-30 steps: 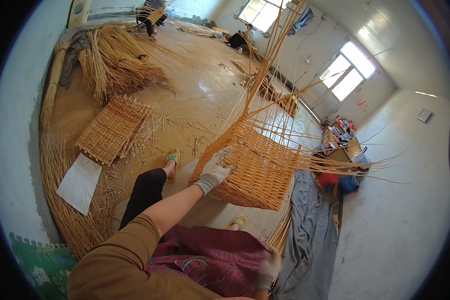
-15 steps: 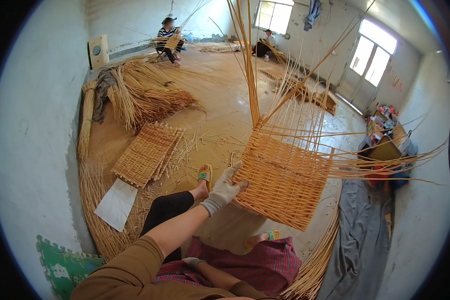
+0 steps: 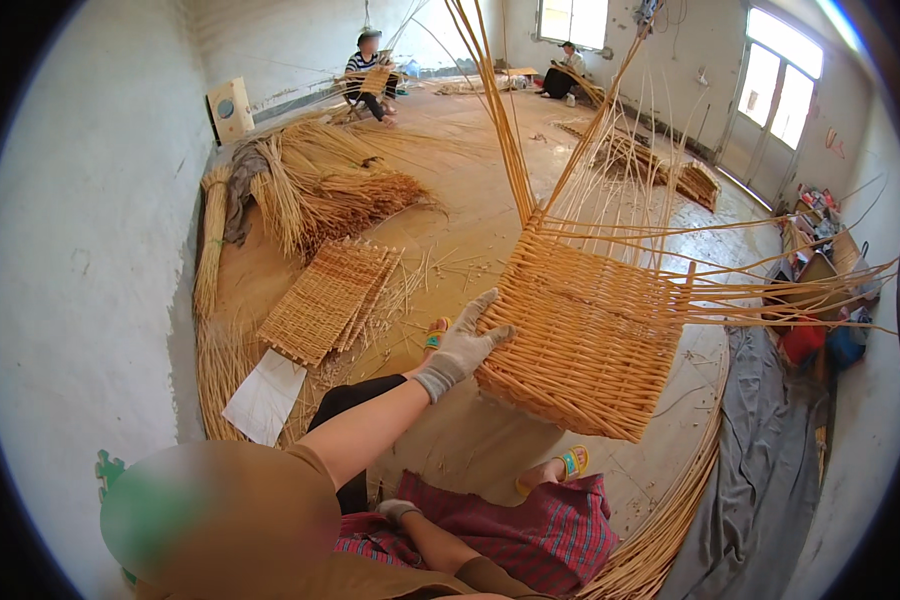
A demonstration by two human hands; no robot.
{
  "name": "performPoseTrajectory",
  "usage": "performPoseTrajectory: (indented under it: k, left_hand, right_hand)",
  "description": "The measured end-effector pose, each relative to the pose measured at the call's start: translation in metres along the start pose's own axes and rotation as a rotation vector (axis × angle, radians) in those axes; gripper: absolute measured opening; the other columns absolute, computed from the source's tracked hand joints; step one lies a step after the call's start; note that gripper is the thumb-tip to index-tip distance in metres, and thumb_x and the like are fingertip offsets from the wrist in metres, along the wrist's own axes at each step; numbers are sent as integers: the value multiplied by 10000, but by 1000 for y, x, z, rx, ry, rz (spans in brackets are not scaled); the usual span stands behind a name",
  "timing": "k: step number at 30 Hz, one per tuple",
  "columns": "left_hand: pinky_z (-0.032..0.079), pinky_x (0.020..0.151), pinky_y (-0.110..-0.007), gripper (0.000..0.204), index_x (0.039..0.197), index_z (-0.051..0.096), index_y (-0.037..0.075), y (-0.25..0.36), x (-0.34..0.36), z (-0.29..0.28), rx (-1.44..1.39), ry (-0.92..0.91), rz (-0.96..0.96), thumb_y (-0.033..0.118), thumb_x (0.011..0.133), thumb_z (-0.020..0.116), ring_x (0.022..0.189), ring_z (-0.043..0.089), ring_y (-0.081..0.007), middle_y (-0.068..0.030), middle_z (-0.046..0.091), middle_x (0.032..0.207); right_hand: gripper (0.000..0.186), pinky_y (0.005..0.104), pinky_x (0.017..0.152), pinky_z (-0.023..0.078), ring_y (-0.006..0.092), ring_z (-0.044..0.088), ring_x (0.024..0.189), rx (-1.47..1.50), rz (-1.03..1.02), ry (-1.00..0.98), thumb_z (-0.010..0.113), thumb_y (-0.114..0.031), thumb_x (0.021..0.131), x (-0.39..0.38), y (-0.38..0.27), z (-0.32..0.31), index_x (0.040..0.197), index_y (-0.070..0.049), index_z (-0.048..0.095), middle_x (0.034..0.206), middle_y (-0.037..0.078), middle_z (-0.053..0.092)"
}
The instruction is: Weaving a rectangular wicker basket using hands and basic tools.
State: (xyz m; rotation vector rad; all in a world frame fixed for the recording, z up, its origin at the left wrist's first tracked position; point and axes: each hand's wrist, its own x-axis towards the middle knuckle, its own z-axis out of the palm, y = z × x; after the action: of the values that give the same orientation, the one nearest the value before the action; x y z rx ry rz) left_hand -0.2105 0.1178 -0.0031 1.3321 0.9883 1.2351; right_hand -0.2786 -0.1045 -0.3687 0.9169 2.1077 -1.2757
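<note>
My left hand (image 3: 465,345), in a pale knit glove, has its fingers closed on the near left side of a woven wicker basket (image 3: 580,335). Long loose canes rise from the basket's top corner and fan out to the right. My right hand (image 3: 398,512), also gloved, is low at my lap on a red striped cloth (image 3: 535,530); its fingers are mostly hidden. Beside my feet, stacked flat woven panels (image 3: 320,295) lie on the floor to the left, with a white sheet (image 3: 265,395) below them.
Cane bundles (image 3: 330,190) lie along the left wall. Two other people (image 3: 365,90) (image 3: 560,75) sit at the back with canes. A grey cloth (image 3: 760,450) and long canes lie at my right; a cluttered heap (image 3: 820,280) stands by the right wall, near a door (image 3: 770,110).
My right hand has moved leftward from the cloth's right side into my lap. The view has shifted; the basket, still held in my left hand, sits farther right in the picture.
</note>
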Motion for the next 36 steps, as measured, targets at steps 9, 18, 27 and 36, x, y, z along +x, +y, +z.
performPoseTrajectory:
  k: [9,18,27,36]
  left_hand:
    - [368,1150,-303,796,1555,317,8,-21,7,-4,336,65,101,208,927,763,1368,465,-228,-161,470,1509]
    - [439,1098,-323,738,1538,329,-40,-69,26,-46,214,124,140,183,956,724,1289,542,-237,-192,483,1489]
    - [454,1067,-343,681,1536,326,-29,-42,-95,-36,216,40,194,217,992,653,1279,568,-257,-190,564,1398]
    - [457,1058,-349,702,1568,297,23,-73,-184,-77,434,42,274,136,972,651,1293,555,-285,-222,515,1449]
  right_hand:
    - [282,410,813,536,268,644,890,350,-296,1139,613,-175,926,-107,-114,-251,1179,-60,659,905,70,676]
    - [258,428,926,535,350,632,1069,0,-744,1275,649,-120,892,-217,-179,-144,1147,-105,679,1094,142,687]
    - [250,428,924,542,305,681,1011,-104,-148,1884,665,-10,819,-419,-55,-140,1046,-102,712,1019,102,716]
    - [800,514,1235,163,313,472,1384,-563,1046,1424,437,-715,934,-518,-16,-228,1380,-69,593,1403,137,596]
